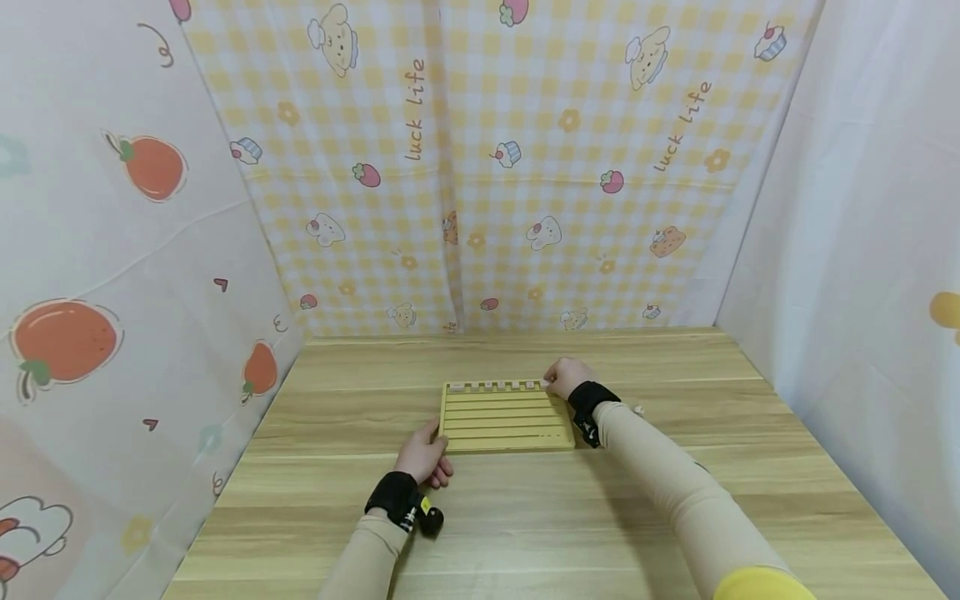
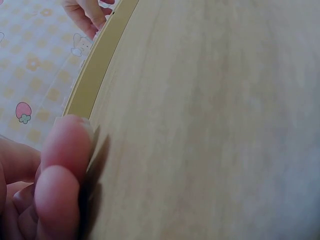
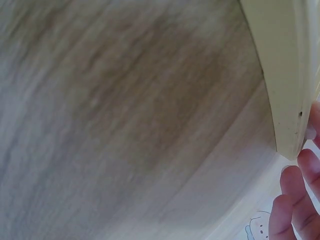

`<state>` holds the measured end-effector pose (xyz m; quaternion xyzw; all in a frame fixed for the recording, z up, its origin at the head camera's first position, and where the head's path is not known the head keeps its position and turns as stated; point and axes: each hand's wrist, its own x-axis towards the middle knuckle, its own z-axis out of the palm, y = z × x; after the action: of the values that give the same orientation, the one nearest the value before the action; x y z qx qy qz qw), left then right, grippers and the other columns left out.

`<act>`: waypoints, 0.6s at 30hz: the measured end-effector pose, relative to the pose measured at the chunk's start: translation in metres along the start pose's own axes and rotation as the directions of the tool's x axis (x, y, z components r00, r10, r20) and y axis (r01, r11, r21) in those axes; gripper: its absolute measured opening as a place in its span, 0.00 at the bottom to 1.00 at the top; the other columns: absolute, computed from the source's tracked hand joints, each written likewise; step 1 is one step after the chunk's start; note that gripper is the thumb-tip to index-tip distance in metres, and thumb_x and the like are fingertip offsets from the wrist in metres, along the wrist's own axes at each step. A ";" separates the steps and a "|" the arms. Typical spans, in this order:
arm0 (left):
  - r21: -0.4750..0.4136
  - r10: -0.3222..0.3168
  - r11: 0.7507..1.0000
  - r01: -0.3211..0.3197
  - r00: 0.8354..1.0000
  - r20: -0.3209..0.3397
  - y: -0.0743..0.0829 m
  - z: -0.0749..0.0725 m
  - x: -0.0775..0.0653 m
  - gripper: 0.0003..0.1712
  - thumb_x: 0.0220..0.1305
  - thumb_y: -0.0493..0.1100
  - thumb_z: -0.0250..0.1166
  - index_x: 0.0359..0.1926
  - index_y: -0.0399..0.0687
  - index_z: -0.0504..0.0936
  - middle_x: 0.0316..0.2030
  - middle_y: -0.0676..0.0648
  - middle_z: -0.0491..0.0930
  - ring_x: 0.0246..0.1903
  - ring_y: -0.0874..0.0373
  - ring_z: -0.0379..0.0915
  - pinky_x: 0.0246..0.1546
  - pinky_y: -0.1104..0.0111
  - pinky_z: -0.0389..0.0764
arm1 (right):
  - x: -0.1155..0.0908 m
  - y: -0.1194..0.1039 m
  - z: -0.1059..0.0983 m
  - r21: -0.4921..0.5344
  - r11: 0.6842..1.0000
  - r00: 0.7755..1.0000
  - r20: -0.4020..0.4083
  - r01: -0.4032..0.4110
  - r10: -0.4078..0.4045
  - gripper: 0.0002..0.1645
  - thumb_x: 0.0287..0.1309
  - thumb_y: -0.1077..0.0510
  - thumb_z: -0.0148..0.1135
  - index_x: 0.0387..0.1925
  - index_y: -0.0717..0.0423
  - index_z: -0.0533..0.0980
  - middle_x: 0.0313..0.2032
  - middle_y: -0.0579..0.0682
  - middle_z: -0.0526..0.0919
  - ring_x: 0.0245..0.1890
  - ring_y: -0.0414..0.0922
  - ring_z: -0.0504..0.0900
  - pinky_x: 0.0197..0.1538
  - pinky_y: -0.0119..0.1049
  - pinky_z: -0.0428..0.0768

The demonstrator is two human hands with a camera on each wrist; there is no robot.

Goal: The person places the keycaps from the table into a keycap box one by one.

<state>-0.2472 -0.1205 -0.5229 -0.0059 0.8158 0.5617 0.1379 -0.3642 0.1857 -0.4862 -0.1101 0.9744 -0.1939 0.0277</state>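
A yellow tray (image 1: 502, 423) with long parallel slots lies on the wooden table. Several small pale key-like tiles (image 1: 487, 387) stand in its top slot. My left hand (image 1: 420, 457) holds the tray's near left corner, thumb at the edge; in the left wrist view its curled fingers (image 2: 62, 165) sit right against the tray's side wall (image 2: 95, 75). At the far right corner, my right hand (image 1: 568, 377) pinches a small pale tile (image 1: 545, 384) at the end of that slot. The right wrist view has its fingertips (image 3: 292, 182) beside the tray's corner (image 3: 285, 100), the tile mostly hidden.
A small pale piece (image 1: 638, 410) lies on the table (image 1: 510, 533) right of the right wrist. Part of a dark thing (image 1: 701, 467) shows behind the right sleeve. A checkered cloth (image 1: 495, 208) hangs behind the table, with white cloths at both sides.
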 end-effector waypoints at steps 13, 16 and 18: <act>-0.001 0.006 1.000 -0.006 1.000 0.012 0.002 0.002 0.000 0.33 0.76 0.40 0.47 0.75 0.37 0.47 0.16 0.45 0.79 0.12 0.58 0.74 0.12 0.67 0.77 | -0.006 0.009 -0.016 0.016 1.000 0.999 0.042 -0.023 0.022 0.15 0.62 0.58 0.61 0.47 0.61 0.83 0.45 0.56 0.84 0.44 0.53 0.82 0.47 0.47 0.80; -0.004 0.005 1.000 -0.005 1.000 0.012 0.003 0.001 -0.001 0.33 0.75 0.40 0.47 0.75 0.36 0.46 0.16 0.45 0.79 0.12 0.58 0.75 0.12 0.67 0.77 | -0.006 0.021 -0.028 0.018 0.999 0.997 0.065 -0.032 0.030 0.14 0.63 0.58 0.60 0.44 0.63 0.83 0.43 0.58 0.84 0.43 0.54 0.82 0.47 0.48 0.79; -0.005 0.002 1.000 -0.002 1.000 0.008 0.003 0.000 -0.001 0.33 0.75 0.40 0.47 0.75 0.37 0.47 0.16 0.44 0.79 0.12 0.57 0.75 0.12 0.67 0.77 | -0.007 0.030 -0.037 0.022 0.999 0.996 0.085 -0.041 0.039 0.14 0.63 0.58 0.59 0.42 0.64 0.83 0.42 0.59 0.84 0.43 0.55 0.82 0.47 0.49 0.79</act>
<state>-0.2469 -0.1197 -0.5201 -0.0032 0.8136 0.5641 0.1408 -0.3669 0.2284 -0.4632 -0.0981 0.9720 -0.2003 0.0739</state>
